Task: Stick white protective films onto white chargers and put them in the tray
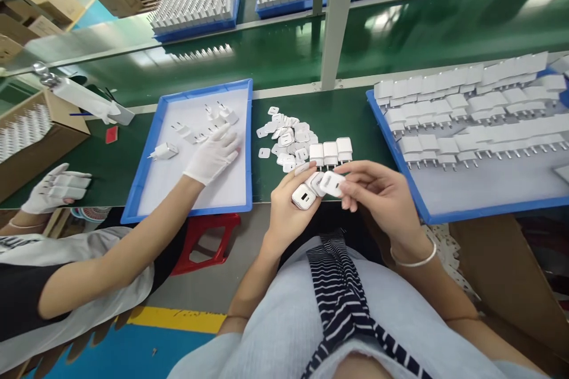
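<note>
My left hand [288, 207] is wrapped round white charger bodies; the front one [303, 196] shows its port face, and another partly shows behind it. Between the thumb and fingers of my right hand [377, 189] is a small white cover plate [332, 183] with a dark slot, held close beside the chargers. Just beyond my hands, three white plug chargers [330, 153] stand in a row on the green bench. A loose pile of white cover plates [285, 137] lies to their left.
At right, a blue tray [422, 204] holds rows of white chargers. On the left, a co-worker's gloved hand [214, 154] reaches into another blue tray [249, 148]; their other glove [42, 192] holds chargers. A white post [335, 23] rises behind the bench.
</note>
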`<state>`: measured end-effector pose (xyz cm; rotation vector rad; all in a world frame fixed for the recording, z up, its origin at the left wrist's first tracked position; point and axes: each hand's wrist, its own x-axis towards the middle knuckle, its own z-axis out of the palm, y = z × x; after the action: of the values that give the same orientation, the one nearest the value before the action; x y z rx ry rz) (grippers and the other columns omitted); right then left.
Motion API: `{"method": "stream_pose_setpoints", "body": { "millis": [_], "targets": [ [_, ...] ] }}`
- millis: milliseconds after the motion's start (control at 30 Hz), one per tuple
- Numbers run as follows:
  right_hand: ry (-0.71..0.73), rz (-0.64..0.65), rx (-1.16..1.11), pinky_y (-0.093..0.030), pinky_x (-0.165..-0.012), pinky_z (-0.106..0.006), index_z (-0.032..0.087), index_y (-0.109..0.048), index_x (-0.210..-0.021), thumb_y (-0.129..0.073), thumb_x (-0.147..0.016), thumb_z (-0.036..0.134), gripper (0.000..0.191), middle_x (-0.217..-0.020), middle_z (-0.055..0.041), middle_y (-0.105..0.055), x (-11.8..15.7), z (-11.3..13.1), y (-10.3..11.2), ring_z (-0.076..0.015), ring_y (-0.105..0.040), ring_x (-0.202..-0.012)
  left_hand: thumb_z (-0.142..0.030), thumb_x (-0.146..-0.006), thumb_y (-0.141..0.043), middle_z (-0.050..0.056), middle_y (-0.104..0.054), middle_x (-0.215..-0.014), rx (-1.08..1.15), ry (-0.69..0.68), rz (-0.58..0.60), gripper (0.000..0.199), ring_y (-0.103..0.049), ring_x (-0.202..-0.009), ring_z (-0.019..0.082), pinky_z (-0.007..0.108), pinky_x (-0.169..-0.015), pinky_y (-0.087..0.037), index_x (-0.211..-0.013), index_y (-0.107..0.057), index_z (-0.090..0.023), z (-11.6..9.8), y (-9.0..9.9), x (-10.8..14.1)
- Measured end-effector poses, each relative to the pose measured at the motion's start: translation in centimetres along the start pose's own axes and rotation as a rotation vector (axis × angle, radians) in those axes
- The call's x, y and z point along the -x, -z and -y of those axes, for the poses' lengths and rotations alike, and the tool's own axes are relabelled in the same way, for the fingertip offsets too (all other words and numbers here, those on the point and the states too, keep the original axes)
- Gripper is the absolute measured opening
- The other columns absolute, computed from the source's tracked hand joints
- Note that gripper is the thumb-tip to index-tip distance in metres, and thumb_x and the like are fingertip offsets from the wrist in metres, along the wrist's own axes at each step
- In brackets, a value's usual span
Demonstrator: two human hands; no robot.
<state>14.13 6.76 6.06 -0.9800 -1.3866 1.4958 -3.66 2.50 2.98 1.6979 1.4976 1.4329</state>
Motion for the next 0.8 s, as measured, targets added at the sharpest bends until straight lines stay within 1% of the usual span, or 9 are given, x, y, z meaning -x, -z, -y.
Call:
{"method": "stream_pose_setpoints", "body": {
  "millis": [100,200,267,400,567,667,800],
  "targets": [
    [-0.062,-0.006,-0.121,-0.060,-0.052,-0.029,0.020,-0.078,-0.097,-0.081,-0.083,0.032,0.019,-0.063,0.0003,-0.073,0.6,-0.1,-1.8,-0.0144,-0.066,-0.051,-0.021,-0.085,-0.076,0.011,-0.071,-0.132,-0.031,-0.052,-0.046,0.039,-0.067,-0.125,0.025,0.045,-0.108,-0.057,-0.123,-0.070,-0.021,-0.1,-0.7,-0.1],
    [-0.091,-0.015,-0.182,-0.064,-0.053,-0.030,0.021,-0.077,-0.105,-0.084,-0.079,0.032,0.028,-0.065,0.0012,-0.075,0.8,-0.1,-2.7,-0.0157,-0.070,-0.053,-0.025,-0.087,-0.075,0.011,-0.070,-0.134,-0.034,-0.076,-0.085,0.039,-0.065,-0.127,0.026,0.046,-0.108,-0.056,-0.125,-0.069,-0.021,-0.3,-1.2,-0.2],
    [-0.106,0.008,-0.197,-0.065,-0.054,-0.029,0.021,-0.077,-0.107,-0.084,-0.080,0.031,0.029,-0.066,0.0009,-0.076,0.7,-0.1,-2.8,-0.0160,-0.072,-0.055,-0.027,-0.087,-0.075,0.011,-0.068,-0.136,-0.040,-0.088,-0.100,0.042,-0.065,-0.128,0.026,0.047,-0.108,-0.056,-0.127,-0.067,-0.021,-0.3,-1.3,-0.2],
    [-0.113,0.053,-0.242,-0.064,-0.053,-0.026,0.019,-0.078,-0.100,-0.083,-0.081,0.029,0.022,-0.066,-0.0003,-0.076,0.7,-0.1,-3.0,-0.0152,-0.072,-0.054,-0.030,-0.090,-0.072,0.012,-0.068,-0.138,-0.077,-0.138,-0.112,0.043,-0.064,-0.129,0.026,0.046,-0.108,-0.057,-0.131,-0.065,-0.020,-0.2,-1.4,-0.2],
    [-0.099,0.025,-0.218,-0.063,-0.052,-0.026,0.018,-0.077,-0.098,-0.082,-0.081,0.026,0.019,-0.065,0.0001,-0.075,0.8,-0.1,-3.2,-0.0149,-0.072,-0.055,-0.027,-0.091,-0.069,0.012,-0.068,-0.138,-0.083,-0.143,-0.098,0.041,-0.064,-0.130,0.025,0.044,-0.109,-0.056,-0.131,-0.065,-0.019,-0.2,-1.4,-0.1],
    [-0.088,0.023,-0.203,-0.061,-0.051,-0.025,0.018,-0.074,-0.097,-0.081,-0.082,0.026,0.018,-0.064,0.0012,-0.074,0.9,-0.1,-3.1,-0.0144,-0.070,-0.053,-0.025,-0.091,-0.068,0.011,-0.068,-0.137,-0.089,-0.133,-0.091,0.039,-0.064,-0.129,0.025,0.044,-0.109,-0.056,-0.130,-0.065,-0.020,-0.2,-1.5,0.0],
    [-0.077,0.020,-0.226,-0.057,-0.046,-0.021,0.020,-0.065,-0.093,-0.081,-0.082,0.023,0.019,-0.063,0.0034,-0.072,0.9,-0.1,-3.0,-0.0115,-0.067,-0.049,-0.018,-0.088,-0.069,0.012,-0.068,-0.137,-0.068,-0.149,-0.100,0.041,-0.064,-0.130,0.025,0.043,-0.111,-0.055,-0.129,-0.066,-0.019,-0.1,-1.6,-0.1]
  ]
}}
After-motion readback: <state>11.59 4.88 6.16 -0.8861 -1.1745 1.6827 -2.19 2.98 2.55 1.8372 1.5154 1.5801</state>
